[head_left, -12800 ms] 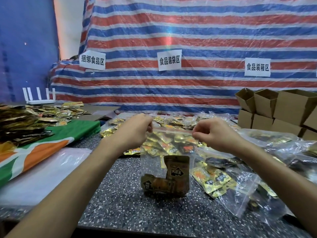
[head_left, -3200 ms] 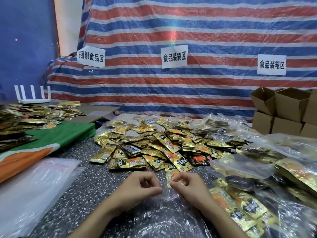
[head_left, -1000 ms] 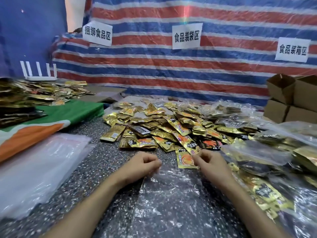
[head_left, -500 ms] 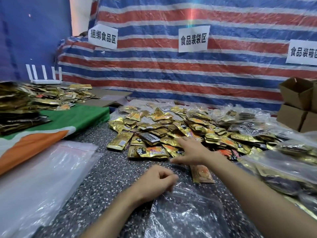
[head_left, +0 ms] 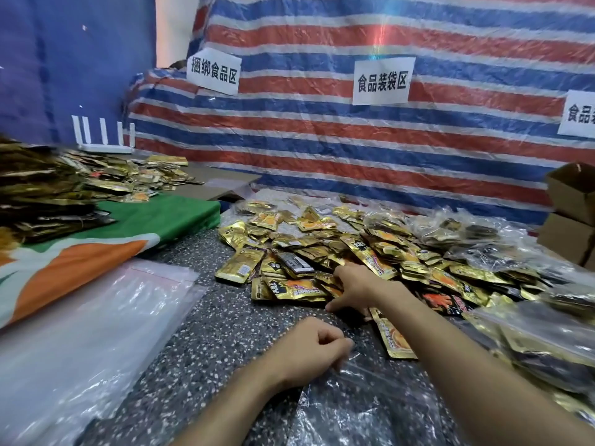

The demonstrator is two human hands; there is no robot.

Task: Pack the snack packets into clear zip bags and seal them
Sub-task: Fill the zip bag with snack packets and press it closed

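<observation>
Nearest: clear zip bag (head_left: pixel 360 410), flat on the tabletop (head_left: pixel 209 333), just under and in front of the left hand (head_left: pixel 309 350). Nothing visible inside it. Left hand is curled, pinching the bag at its mouth edge.

Film looks thin, limp, crinkly and slick. It likely won't hold its own mouth open, so I'd keep the pinch on the zip strip, probably the only stiff part.

One loose packet (head_left: pixel 396 341) lies just right of the left hand, partly under the right wrist.

Right hand (head_left: pixel 352 286) is farther out, palm down on the near edge of the snack packets (head_left: pixel 354 249). Fingertips are hidden, so I can't tell if it has one pinched.

Packets look light, flat and foil-slick. They overlap, so they'll likely slide. Best taken by a sealed edge, thumb underneath.

Right of the right forearm: filled zip bags (head_left: pixel 531 346) with gold packets inside. Can't tell whether they're zipped.

Left of the left hand: stack of empty bags (head_left: pixel 83 333).

Far right, beyond the pile: open cartons (head_left: pixel 571 191), contents not visible.
</observation>
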